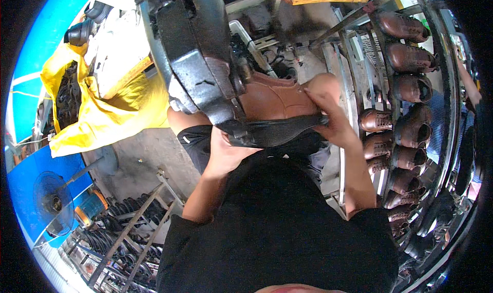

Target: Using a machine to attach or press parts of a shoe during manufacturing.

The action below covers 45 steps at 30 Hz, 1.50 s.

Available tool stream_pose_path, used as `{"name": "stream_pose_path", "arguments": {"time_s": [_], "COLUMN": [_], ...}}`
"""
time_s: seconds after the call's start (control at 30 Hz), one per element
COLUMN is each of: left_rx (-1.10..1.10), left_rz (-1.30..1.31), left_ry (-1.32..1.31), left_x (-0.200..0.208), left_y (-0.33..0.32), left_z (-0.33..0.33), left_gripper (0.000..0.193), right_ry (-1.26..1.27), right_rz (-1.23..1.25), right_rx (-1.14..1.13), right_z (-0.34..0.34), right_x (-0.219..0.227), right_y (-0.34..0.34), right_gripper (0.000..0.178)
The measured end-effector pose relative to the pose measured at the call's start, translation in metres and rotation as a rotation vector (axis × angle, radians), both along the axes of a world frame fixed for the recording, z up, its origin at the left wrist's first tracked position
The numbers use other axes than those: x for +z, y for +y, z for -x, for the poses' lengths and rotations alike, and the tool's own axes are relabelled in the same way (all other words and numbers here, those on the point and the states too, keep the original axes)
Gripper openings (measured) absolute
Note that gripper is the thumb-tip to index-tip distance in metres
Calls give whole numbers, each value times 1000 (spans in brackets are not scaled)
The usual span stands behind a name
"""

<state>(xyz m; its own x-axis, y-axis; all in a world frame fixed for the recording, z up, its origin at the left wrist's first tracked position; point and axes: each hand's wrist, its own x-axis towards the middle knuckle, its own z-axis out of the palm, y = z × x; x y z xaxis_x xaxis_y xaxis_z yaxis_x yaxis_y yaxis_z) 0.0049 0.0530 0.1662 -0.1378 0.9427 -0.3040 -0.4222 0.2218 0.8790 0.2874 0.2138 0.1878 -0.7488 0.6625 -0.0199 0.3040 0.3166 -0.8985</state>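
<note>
A brown leather shoe with a black sole lies on its side against the lower end of a dark metal machine head. The sole is toward me. My right hand is closed on the shoe's right end, thumb and fingers pinching upper and sole edge. My left hand holds the sole's left end from below, right under the machine's tip. Some of its fingers are hidden behind the shoe and machine. The machine head also covers the left part of the shoe, so its contact point cannot be made out.
On the right, a metal rack carries several rows of brown shoes. A yellow cloth hangs at the left beside a white worktop. A fan stands lower left, near a rack of dark shoe parts.
</note>
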Motion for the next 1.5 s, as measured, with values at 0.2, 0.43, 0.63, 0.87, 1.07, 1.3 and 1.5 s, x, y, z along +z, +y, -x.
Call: {"name": "stream_pose_path", "arguments": {"time_s": [0.2, 0.43, 0.63, 0.87, 1.07, 1.3, 1.5], "left_rx": [66, 133, 134, 254, 371, 605, 627], "left_rz": [224, -94, -240, -289, -247, -153, -142], "left_ry": [-250, -553, -633, -544, -462, -513, -574], "left_x": [2, -35, -15, 9, -1, -3, -2], "left_y": [3, 4, 2, 5, 1, 0, -2], "left_z": [-23, -27, 7, 22, 27, 37, 44], "left_gripper": [81, 73, 67, 78, 84, 61, 48], "right_ry": [-55, 127, 240, 537, 518, 502, 501], "right_rz": [-257, -371, 225, 149, 24, -34, 33], "right_rx": [-85, 71, -223, -77, -18, 35, 8], "right_z": [-24, -12, -10, 28, 36, 60, 75], "right_x": [60, 115, 16, 17, 28, 39, 42], "right_y": [35, 59, 13, 0, 15, 21, 16], "right_gripper": [74, 82, 95, 73, 68, 64, 63]}}
